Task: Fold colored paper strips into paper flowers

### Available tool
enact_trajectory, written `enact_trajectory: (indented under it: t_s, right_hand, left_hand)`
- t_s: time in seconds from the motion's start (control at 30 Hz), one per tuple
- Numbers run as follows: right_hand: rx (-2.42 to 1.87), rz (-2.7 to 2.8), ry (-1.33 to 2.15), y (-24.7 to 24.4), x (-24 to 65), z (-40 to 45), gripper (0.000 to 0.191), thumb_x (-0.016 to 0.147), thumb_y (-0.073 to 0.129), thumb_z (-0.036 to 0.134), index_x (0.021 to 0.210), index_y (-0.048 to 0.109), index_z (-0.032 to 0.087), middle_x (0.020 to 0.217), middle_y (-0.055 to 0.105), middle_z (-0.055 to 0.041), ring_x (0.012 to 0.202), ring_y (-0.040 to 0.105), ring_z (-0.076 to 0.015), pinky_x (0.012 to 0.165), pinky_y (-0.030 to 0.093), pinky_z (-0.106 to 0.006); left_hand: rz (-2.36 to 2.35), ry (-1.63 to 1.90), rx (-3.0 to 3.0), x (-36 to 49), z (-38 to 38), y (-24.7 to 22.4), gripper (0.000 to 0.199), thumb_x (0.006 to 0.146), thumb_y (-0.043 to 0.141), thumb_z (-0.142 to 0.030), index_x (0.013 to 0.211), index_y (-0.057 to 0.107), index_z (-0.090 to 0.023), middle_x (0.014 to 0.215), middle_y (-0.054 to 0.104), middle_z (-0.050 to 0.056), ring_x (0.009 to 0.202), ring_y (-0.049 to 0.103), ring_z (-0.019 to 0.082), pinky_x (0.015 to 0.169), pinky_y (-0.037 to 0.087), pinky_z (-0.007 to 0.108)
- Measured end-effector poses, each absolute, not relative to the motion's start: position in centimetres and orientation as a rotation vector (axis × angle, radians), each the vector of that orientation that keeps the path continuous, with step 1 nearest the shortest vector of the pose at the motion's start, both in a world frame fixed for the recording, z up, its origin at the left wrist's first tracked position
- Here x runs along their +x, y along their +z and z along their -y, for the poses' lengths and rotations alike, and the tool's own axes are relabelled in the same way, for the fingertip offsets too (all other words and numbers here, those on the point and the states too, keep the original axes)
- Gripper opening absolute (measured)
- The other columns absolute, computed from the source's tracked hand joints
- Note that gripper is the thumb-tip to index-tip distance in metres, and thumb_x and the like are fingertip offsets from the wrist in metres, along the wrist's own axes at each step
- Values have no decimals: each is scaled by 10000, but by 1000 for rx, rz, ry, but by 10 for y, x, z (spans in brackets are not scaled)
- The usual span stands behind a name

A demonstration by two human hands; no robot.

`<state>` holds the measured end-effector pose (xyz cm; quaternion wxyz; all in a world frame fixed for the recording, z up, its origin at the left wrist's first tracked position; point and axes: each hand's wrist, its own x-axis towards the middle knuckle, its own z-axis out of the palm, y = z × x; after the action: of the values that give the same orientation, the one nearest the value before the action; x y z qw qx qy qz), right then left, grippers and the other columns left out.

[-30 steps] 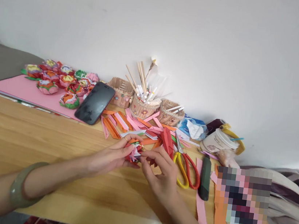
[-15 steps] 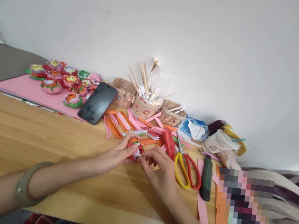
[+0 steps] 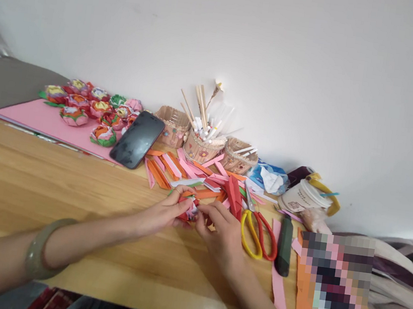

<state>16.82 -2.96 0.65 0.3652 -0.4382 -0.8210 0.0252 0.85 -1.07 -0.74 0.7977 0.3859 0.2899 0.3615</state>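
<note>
Cupping a folded-paper flower (image 3: pixel 192 210) in my left hand (image 3: pixel 169 213), right hand (image 3: pixel 223 234) pinching its edge; probably light, crushable, best held underneath.

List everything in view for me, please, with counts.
Held flower: one, multicoloured, centre
Other flowers: about twelve, multicoloured, left
Top sheet: one, pink, under those flowers
Mat: one, grey, far left
Phone: one, black, beside those flowers
Baskets: three, light brown, rear
Sticks: several, tan, middle basket
Folded strips: many, mixed colours, before baskets
Scissors: one pair, yellow-red handles, right of centre
Dark tool: one, greenish-black, right of scissors
Cup: one, white, tilted, right rear
Packet: one, blue, left of cup
Flat strips: several, pink, orange, white, right
Table: one, brown, centre
Bangle: one, pale green, left forearm
Left hand: one, around held flower
Right hand: one, at held flower's right
</note>
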Motion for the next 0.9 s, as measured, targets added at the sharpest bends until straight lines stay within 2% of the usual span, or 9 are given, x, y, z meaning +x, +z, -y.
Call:
enact_trajectory:
  t_s: [0.17,0.37,0.5,0.67,0.9]
  right_hand:
    - [-1125,2112,187,10,168,29,167,824,488,139,835,652,172,676,614,-31,537,542,-100,489,454,-202]
    - [-1150,2144,-28,7,169,31,184,819,485,119,759,654,160,623,589,-36,542,537,-115,501,441,-219]
    - [-1167,2071,373,15,169,32,171,833,508,154,792,674,144,660,599,-40,569,544,-115,517,434,-215]
    - [-1203,1894,907,23,171,27,227,856,520,240,715,682,165,669,607,-26,641,549,-132,587,430,-242]
    - [-1243,1733,1110,22,171,24,161,786,608,268,692,688,166,699,632,-23,665,555,-135,628,426,-255]
  left_hand:
    - [-595,786,803,8,10,-10,287,824,553,-397,1025,426,-237,938,507,14,906,504,157,829,413,354]
    - [-604,741,820,8,11,-9,286,831,539,-408,1008,399,-232,940,493,12,891,501,145,847,407,360]
    - [-594,748,792,8,10,-6,337,805,575,-414,1009,382,-228,924,492,4,876,499,133,840,396,340]
    - [-606,775,754,7,10,-3,361,772,619,-396,997,395,-224,924,486,7,863,484,133,767,399,309]
    - [-595,740,779,8,10,-3,404,759,620,-435,986,361,-222,930,480,11,838,477,129,773,404,334]
